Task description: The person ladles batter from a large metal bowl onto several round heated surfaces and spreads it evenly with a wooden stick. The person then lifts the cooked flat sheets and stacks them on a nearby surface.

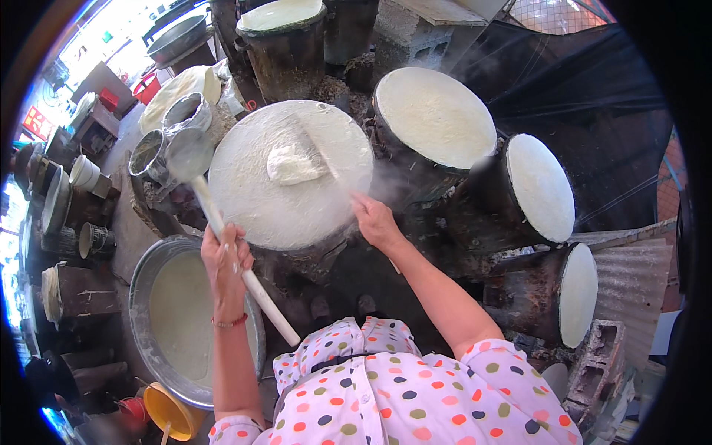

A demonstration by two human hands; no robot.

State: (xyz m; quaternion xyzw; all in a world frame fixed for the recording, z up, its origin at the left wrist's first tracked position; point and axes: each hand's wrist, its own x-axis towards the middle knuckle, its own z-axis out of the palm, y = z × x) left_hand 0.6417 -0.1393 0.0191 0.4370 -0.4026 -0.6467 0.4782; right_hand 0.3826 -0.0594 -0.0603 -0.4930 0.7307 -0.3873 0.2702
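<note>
My left hand is closed round the pale wooden handle of a ladle, whose round bowl is raised beside the left edge of a large round griddle. A white layer covers the griddle, and a lump of white dough or batter lies near its middle. My right hand grips a long thin stick or scraper that reaches across the griddle, right of the lump. Steam blurs its near part. Below my left forearm's level stands a wide metal basin of pale liquid batter.
More round cooking tops on dark drums stand behind and to the right. Two coated pots sit left of the griddle. A yellow bucket is at lower left, concrete blocks at lower right.
</note>
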